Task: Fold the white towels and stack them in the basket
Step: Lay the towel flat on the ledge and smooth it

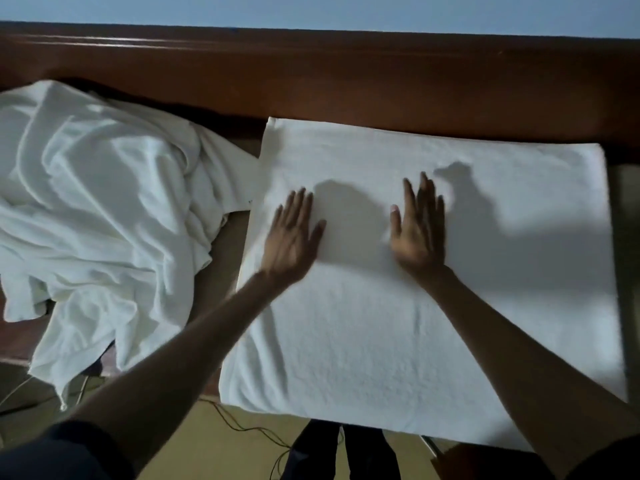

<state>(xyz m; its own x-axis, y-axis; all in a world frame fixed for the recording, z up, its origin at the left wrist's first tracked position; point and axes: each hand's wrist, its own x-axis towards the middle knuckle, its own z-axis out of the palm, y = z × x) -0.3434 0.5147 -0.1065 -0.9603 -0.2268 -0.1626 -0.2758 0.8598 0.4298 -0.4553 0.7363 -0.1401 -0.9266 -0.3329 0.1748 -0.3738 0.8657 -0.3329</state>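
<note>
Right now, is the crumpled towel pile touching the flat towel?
Touching. In the head view a flap of the crumpled towel pile meets the left edge of the flat towel with no gap.

A white towel (433,306) is spread flat, folded into a broad rectangle, on a brown wooden surface (346,81). Both hands are laid on it with fingers straight. The left hand (291,237) is pressed palm down near the towel's left edge; the right hand (419,226) is set on its little-finger side near the middle, thumb raised. Dark shadows of the hands are cast on the cloth to the right of each. A crumpled heap of white towels (97,216) is seen to the left, just beside the flat one, with one part hanging over the near edge. A thin cable (242,424) is seen on the floor (207,445) below.
</note>
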